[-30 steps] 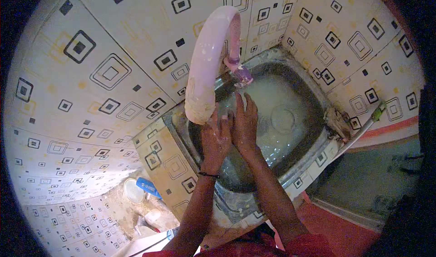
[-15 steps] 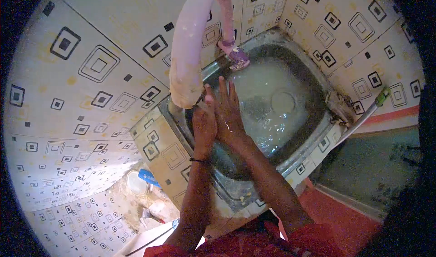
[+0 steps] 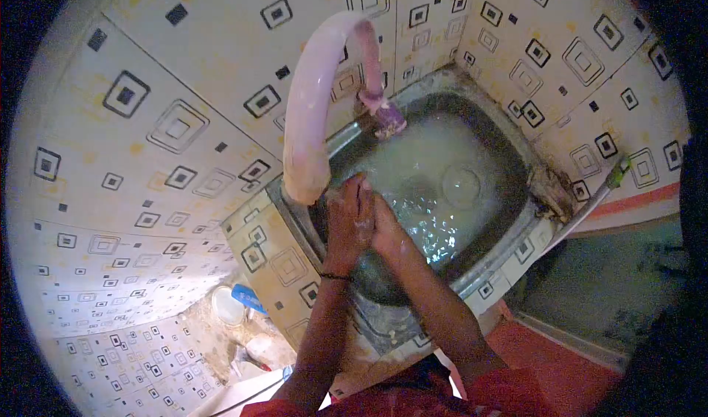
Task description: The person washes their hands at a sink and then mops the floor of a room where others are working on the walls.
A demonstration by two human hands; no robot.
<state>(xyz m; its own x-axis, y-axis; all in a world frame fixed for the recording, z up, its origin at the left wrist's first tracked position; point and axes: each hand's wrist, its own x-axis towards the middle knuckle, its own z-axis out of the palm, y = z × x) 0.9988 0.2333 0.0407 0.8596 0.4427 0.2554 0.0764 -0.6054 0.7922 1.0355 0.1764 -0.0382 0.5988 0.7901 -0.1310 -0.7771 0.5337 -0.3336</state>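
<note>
L hand [image 3: 344, 221] and R hand [image 3: 380, 225] press together mid-frame, just beside the mouth of the pink gooseneck spout [image 3: 313, 92]; fingers partly hidden, so I can't tell how far they're curled. Spout looks stiff, prob. fixed, maybe slippery if wet; best grip's at mid-curve, clear of the crusty mouth. Forearms slant up from bottom of frame over the sink [image 3: 380, 325] w/ cloudy water [image 3: 428, 151].
</note>
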